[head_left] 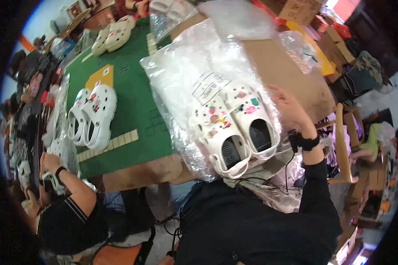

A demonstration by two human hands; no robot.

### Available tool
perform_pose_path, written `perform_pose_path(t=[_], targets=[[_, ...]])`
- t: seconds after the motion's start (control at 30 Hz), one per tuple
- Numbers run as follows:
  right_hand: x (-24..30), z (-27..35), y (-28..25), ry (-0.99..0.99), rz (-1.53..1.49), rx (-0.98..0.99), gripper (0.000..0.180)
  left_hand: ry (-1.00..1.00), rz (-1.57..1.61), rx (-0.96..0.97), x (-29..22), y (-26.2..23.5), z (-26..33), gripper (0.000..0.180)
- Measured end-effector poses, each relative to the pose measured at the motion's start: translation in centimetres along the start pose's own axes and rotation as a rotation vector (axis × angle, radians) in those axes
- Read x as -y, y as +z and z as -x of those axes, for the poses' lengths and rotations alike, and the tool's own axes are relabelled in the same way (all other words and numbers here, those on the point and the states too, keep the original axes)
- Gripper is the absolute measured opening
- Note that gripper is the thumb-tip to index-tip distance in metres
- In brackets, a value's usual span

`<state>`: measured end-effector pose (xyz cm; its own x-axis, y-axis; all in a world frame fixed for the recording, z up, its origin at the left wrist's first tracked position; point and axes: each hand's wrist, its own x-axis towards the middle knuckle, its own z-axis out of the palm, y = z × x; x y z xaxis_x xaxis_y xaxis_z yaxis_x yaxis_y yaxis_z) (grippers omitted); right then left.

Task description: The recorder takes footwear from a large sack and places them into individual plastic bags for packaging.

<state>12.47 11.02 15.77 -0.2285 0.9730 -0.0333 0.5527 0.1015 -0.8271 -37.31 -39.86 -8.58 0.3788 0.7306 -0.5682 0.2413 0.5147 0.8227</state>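
A pair of white clogs (256, 129) decorated with colourful charms lies in or under a clear plastic bag (174, 84) at the table's near edge. Their heels point toward me. My right hand (284, 104) is at the bag's right edge beside the clogs, its fingers curled in against the plastic and partly hidden. A black band circles that wrist. My left hand (166, 260) is down at the lower edge of the view, away from the table. Only a bit of it shows below a dark wristband, and its fingers are hidden.
A second pair of white clogs (99, 115) stands on the green table mat (141, 152), with a cream pair (115, 34) farther back. Cardboard (276, 59) covers the right side. A co-worker (73, 212) handles a clog at left. A wooden chair (340, 141) stands at right.
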Motion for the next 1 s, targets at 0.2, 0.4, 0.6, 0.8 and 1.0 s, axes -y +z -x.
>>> perform_pose_path(t=[0.2,0.4,0.6,0.8,1.0], targets=[[1.7,0.3,-0.2,0.030,0.066,0.003,0.040,-0.056,0.028,-0.043,-4.9,-9.5,-3.1,0.034],[2.2,0.6,0.5,-0.157,0.097,0.067,0.042,0.071,-0.139,-0.283,-31.1,-10.9,-7.1,0.019],[2.1,3.3,-0.4,-0.002,0.139,0.268,0.042,0.702,-0.798,-0.582,-39.4,-8.4,-15.5,0.034],[2.0,3.6,0.9,0.021,0.180,0.261,0.042,0.834,-1.237,-0.725,-42.5,-5.1,-23.1,0.042],[2.8,-0.9,-0.3,-0.131,0.522,0.103,0.045,0.763,-0.984,-0.607,-42.7,-4.0,-24.7,0.046]])
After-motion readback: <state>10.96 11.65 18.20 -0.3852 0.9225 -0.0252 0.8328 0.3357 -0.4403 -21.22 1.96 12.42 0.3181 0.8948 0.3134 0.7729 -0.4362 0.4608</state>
